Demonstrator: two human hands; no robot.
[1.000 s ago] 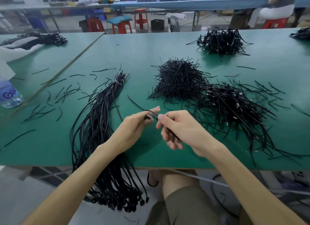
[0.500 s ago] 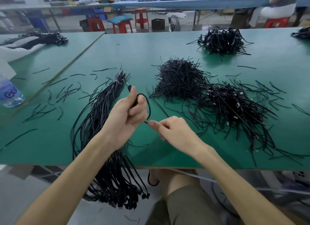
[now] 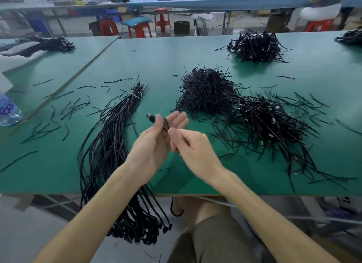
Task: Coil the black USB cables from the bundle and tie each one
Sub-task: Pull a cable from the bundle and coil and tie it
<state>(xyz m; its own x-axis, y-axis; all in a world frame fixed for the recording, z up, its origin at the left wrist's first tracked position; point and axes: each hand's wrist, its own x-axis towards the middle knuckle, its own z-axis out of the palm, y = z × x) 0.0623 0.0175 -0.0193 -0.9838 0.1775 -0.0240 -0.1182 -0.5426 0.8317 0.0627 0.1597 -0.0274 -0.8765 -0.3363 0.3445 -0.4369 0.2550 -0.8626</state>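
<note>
A black USB cable (image 3: 166, 124) crosses my left hand (image 3: 154, 143), which is palm up above the green table (image 3: 156, 56). Its thumb holds the cable against the fingers, and the plug (image 3: 149, 117) sticks out past the thumb. My right hand (image 3: 193, 151) pinches the same cable just to the right, fingers curled and blurred by motion. The long bundle of black cables (image 3: 109, 145) lies left of my hands, bound near its far end, its plugs hanging over the table's front edge.
A heap of short black ties (image 3: 205, 90) sits beyond my hands. Tied coils are piled to the right (image 3: 270, 123) and at the far right (image 3: 256, 45). Loose ties (image 3: 74, 105) are scattered on the left, near a water bottle (image 3: 7, 111).
My left hand has turned palm up and its fingers have opened out. The cable loop has flattened across the palm. My right hand has risen to meet it.
</note>
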